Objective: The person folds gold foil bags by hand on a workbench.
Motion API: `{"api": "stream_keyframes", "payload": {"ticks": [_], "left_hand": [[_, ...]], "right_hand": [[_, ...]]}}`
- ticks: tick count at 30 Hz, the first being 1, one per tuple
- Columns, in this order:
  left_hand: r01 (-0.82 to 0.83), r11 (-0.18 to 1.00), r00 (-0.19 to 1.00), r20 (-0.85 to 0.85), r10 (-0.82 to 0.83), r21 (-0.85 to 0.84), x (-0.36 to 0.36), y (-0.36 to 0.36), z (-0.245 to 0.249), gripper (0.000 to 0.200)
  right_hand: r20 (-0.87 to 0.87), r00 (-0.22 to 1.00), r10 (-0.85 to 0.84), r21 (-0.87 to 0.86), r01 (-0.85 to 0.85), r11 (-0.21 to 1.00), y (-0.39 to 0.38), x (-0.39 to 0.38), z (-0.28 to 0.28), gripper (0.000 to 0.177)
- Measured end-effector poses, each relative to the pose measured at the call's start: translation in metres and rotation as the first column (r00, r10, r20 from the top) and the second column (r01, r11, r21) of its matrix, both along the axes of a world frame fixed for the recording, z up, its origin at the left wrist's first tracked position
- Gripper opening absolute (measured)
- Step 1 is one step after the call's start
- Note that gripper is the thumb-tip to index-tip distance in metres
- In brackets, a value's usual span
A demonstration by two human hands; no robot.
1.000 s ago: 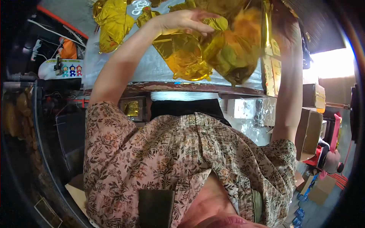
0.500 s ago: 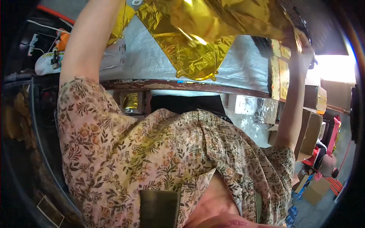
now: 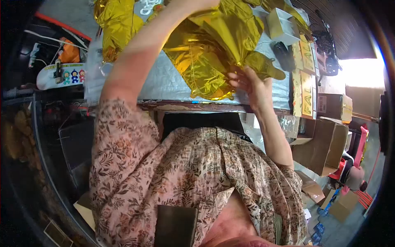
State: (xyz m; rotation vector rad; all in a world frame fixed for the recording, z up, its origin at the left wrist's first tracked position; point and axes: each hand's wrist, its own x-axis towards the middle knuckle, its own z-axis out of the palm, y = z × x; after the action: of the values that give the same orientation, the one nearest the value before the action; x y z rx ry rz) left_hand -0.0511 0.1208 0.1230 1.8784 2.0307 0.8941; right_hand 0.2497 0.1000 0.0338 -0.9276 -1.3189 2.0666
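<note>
A large sheet-like piece of shiny gold foil (image 3: 205,68) lies crumpled on the silvery covered table (image 3: 164,88), one end near the front edge. My right hand (image 3: 256,84) is at the foil's right side, its fingers curled on a gathered fold. My left hand (image 3: 207,3) reaches over the foil at the top edge of the view; its fingers are mostly cut off, so what they hold is hidden. Another gold foil piece (image 3: 119,26) lies to the left of my left forearm.
A white open box (image 3: 283,26) and a dark object (image 3: 284,55) stand right of the foil. White rings (image 3: 149,6) lie at the top. A skateboard (image 3: 61,77) is at left. Cardboard boxes (image 3: 325,144) and a person in pink and red (image 3: 352,173) are at right.
My right hand has come down and left from the upper right, bringing the raised foil lower. My left arm has swung right across the table. More of the tabletop now shows.
</note>
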Motion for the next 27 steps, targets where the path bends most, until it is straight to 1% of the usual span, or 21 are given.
{"api": "stream_keyframes", "payload": {"ticks": [1, 2, 3, 4, 5, 6, 7, 9, 10, 12, 13, 15, 16, 18, 19, 20, 22, 23, 25, 26, 27], "left_hand": [[-0.021, 0.994, 0.997, -0.068, 0.028, 0.105, -0.003, -0.021, -0.017, 0.037], [-0.039, 0.977, 0.99, -0.126, 0.066, 0.21, -0.011, -0.042, -0.047, 0.041], [0.038, 0.897, 0.942, -0.315, 0.114, 0.44, -0.027, -0.051, -0.084, 0.037], [-0.041, 0.907, 0.958, -0.241, 0.155, 0.42, -0.026, -0.07, -0.099, 0.038], [-0.121, 0.911, 0.966, -0.165, 0.2, 0.395, -0.02, -0.09, -0.106, 0.038], [-0.191, 0.943, 0.927, -0.265, 0.264, 0.272, -0.018, -0.103, -0.108, 0.038], [-0.194, 0.942, 0.928, -0.26, 0.267, 0.274, -0.01, -0.11, -0.106, 0.038], [-0.322, 0.945, 0.944, -0.06, 0.325, 0.061, 0.009, -0.123, -0.097, 0.033], [-0.32, 0.945, 0.944, -0.06, 0.324, 0.063, 0.018, -0.127, -0.095, 0.033], [-0.204, 0.944, 0.957, 0.151, 0.248, -0.259, 0.035, -0.127, -0.091, 0.031], [-0.073, 0.946, 0.896, 0.396, 0.202, -0.316, 0.045, -0.127, -0.09, 0.035], [0.137, 0.91, 0.797, 0.589, 0.133, -0.392, 0.07, -0.127, -0.078, 0.046], [0.252, 0.887, 0.691, 0.714, 0.115, -0.387, 0.078, -0.122, -0.087, 0.054], [0.236, 0.905, 0.399, 0.884, 0.243, -0.355, 0.104, -0.12, -0.089, 0.064], [0.276, 0.918, 0.198, 0.951, 0.236, -0.285, 0.107, -0.116, -0.097, 0.072], [0.272, 0.919, 0.195, 0.952, 0.237, -0.285, 0.113, -0.11, -0.097, 0.072], [0.014, 0.998, -0.275, 0.96, 0.058, -0.057, 0.118, -0.098, -0.097, 0.071], [-0.088, 0.993, -0.39, 0.92, 0.044, -0.085, 0.111, -0.097, -0.089, 0.055], [-0.278, 0.959, -0.299, 0.954, -0.039, -0.047, 0.101, -0.093, -0.094, 0.036], [-0.273, 0.955, -0.286, 0.958, 0.037, -0.118, 0.09, -0.091, -0.1, 0.026], [-0.273, 0.955, -0.285, 0.958, 0.036, -0.117, 0.08, -0.09, -0.106, 0.026]], "right_hand": [[0.026, 1.0, 0.009, 0.001, -0.009, 1.0, -0.003, 0.001, 0.0, 0.033], [0.049, 0.999, -0.01, 0.005, 0.01, 1.0, -0.004, 0.005, 0.001, 0.04], [0.049, 0.999, -0.008, 0.006, 0.008, 1.0, -0.004, 0.008, 0.003, 0.04], [0.095, 0.993, -0.068, 0.018, 0.066, 0.998, -0.004, 0.011, 0.007, 0.045], [0.143, 0.982, -0.126, 0.035, 0.122, 0.992, -0.001, 0.014, 0.009, 0.05], [0.114, 0.985, -0.13, 0.031, 0.127, 0.991, 0.009, 0.021, -0.004, 0.056], [0.094, 0.983, -0.16, 0.058, 0.155, 0.986, 0.012, 0.022, -0.002, 0.054], [0.037, 0.981, -0.191, 0.072, 0.188, 0.98, 0.023, 0.023, 0.001, 0.05], [0.062, 0.974, -0.218, 0.077, 0.213, 0.974, 0.032, 0.021, -0.004, 0.048], [0.149, 0.944, -0.293, 0.069, 0.286, 0.956, 0.053, 0.018, -0.014, 0.042], [0.146, 0.944, -0.297, 0.075, 0.289, 0.954, 0.06, 0.014, -0.016, 0.042], [0.087, 0.962, -0.259, 0.105, 0.249, 0.963, 0.069, 0.01, -0.016, 0.03], [0.085, 0.962, -0.259, 0.108, 0.249, 0.962, 0.071, 0.01, -0.015, 0.03], [-0.148, 0.935, -0.323, -0.124, 0.306, 0.944, 0.075, 0.007, -0.013, 0.019], [-0.17, 0.929, -0.329, -0.092, 0.317, 0.944, 0.064, 0.005, 0.0, 0.016], [-0.167, 0.931, -0.325, -0.092, 0.314, 0.945, 0.052, 0.005, 0.009, 0.016], [-0.141, 0.952, -0.272, 0.028, 0.278, 0.96, 0.029, 0.007, 0.022, 0.02], [-0.132, 0.959, -0.253, 0.118, 0.268, 0.956, 0.016, 0.01, 0.025, 0.029], [0.03, 0.993, -0.115, 0.171, 0.108, 0.979, -0.012, 0.019, 0.045, 0.043], [0.201, 0.979, 0.039, 0.139, -0.068, 0.988, -0.006, 0.033, 0.039, 0.07], [0.191, 0.981, -0.023, 0.412, -0.059, 0.909, -0.011, 0.042, 0.03, 0.084]]}}
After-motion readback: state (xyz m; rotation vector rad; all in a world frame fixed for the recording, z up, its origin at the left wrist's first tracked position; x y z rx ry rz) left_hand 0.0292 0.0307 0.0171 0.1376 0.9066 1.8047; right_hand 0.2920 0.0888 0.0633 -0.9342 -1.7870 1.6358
